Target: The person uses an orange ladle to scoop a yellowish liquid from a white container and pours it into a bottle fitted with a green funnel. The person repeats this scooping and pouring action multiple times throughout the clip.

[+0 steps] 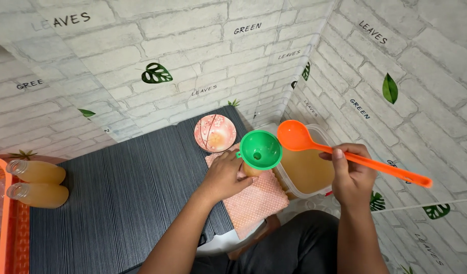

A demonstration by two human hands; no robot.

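1. Your left hand point(224, 175) wraps a bottle point(251, 170) that is mostly hidden under the green funnel point(261, 149); fingers closed round it, holding it upright on the pink cloth point(254, 200).
2. Your right hand point(351, 175) pinches the orange ladle point(302, 137) by its handle, firm grip. The bowl sits at 3 o'clock of the funnel, just beside its rim, above the clear tub point(325, 190) of amber liquid.
3. Whether the ladle carries liquid, cannot tell; the bowl looks near empty.
4. To do it well, I'd say: keep the bottle plumb, keep the funnel seated, bring the ladle lip over the funnel's centre hole, tip slowly. Watch the level, since you can't see inside the bottle.
5. Spill risk: the tub stands close at 3 o'clock of the bottle, so a short travel; any drips would land on the cloth.
6. Counts: one funnel, one ladle, one tub, one cloth, one pink floral plate point(214, 133) at 11 o'clock of the funnel.
7. Two filled bottles point(38, 182) lie on their sides at far 9 o'clock, beside an orange tray point(5, 223).
8. Everything rests on a dark ribbed mat point(122, 203).
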